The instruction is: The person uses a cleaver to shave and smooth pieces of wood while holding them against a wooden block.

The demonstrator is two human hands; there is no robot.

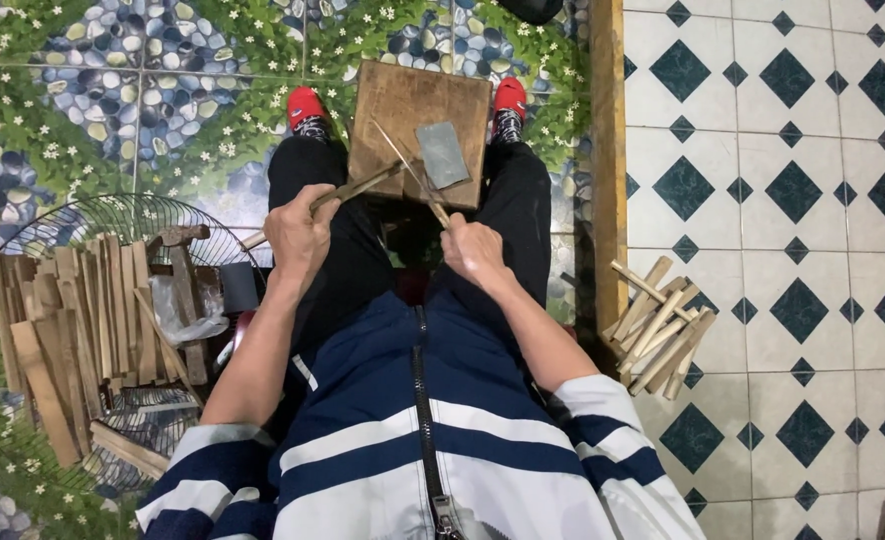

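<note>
1. Striped jacket (433,440) filled the frame's bottom.
2. Left hand (298,235) gripped a wooden stick (358,187), angled up-right at centre.
3. Right hand (473,250) clasped a knife (413,170) crossing the stick's tip over the wooden block (398,100).

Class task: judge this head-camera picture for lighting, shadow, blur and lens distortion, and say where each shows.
Head view: light is even and soft, with no glare on the tiles; deep shadow sits between the knees under the wood block; the left hand, right hand and thin stick are fairly sharp; the wide lens bows the tile lines near the edges.
</note>
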